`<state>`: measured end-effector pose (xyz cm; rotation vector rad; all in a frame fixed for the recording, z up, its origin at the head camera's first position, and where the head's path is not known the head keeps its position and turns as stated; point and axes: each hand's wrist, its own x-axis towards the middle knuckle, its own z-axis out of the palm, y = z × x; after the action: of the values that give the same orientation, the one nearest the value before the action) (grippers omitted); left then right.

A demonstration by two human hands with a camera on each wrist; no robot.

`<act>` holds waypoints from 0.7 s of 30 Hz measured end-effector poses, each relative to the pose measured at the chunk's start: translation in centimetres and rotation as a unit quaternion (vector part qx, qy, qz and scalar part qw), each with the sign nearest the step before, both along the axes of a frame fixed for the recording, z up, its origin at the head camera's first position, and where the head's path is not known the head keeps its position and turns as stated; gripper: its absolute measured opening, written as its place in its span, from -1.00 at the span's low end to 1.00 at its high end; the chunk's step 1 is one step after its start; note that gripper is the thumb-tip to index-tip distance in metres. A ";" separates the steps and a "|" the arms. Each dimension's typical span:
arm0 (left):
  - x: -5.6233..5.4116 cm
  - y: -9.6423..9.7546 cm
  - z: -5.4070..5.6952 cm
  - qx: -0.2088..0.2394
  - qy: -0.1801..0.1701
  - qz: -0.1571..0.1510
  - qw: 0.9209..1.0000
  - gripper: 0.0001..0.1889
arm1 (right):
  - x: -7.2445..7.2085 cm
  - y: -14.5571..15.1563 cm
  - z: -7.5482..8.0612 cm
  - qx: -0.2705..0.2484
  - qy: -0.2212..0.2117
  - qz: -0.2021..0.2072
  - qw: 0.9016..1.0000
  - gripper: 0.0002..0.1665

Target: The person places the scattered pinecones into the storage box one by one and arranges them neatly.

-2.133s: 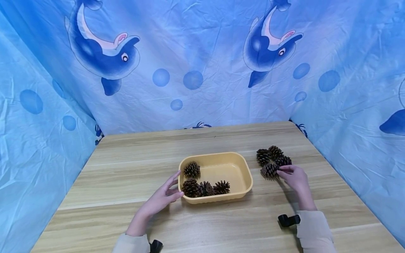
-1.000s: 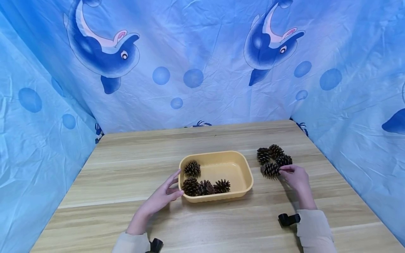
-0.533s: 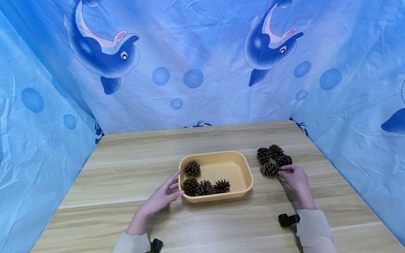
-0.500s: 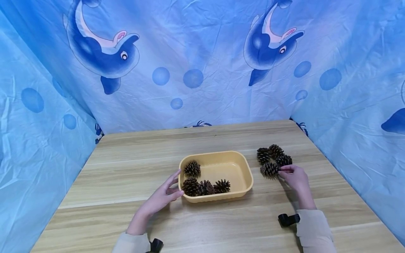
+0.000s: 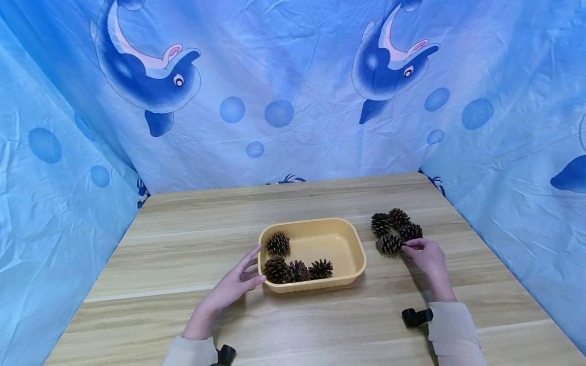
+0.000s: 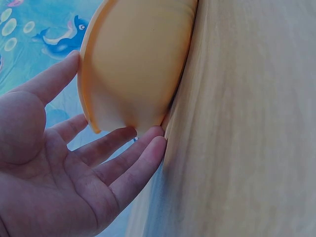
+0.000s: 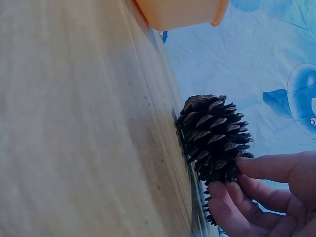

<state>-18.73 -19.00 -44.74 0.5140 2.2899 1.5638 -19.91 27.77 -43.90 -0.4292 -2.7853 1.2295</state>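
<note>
Nothing visibly moved; right fingers (image 7: 269, 167) partly hide the pinched pinecone (image 7: 212, 131).

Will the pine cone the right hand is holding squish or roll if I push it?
The pine cone would probably feel stiff, since its scales look woody. It may wobble rather than roll smoothly, because those scales stick out. It probably won't slip easily, as the right hand pinches its rough end.

Two hands (image 5: 232, 288), one tray (image 5: 327, 249), eight pinecones (image 5: 277, 245) (four inside)
</note>
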 end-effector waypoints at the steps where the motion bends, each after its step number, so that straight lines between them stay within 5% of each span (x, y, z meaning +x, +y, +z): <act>1: 0.0 0.0 0.0 0.000 0.000 0.000 1.000 -0.16 | 0.0 0.0 0.0 0.000 0.001 0.000 1.000 -0.63; 21: -0.2 -0.1 -0.3 0.005 0.001 -0.006 1.000 -0.16 | 0.2 -0.1 0.4 -0.017 0.022 -0.030 0.999 -0.64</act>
<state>-18.90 -19.06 -44.99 0.5298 2.2780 1.5700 -19.67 27.63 -43.47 -0.4800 -2.6977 1.2601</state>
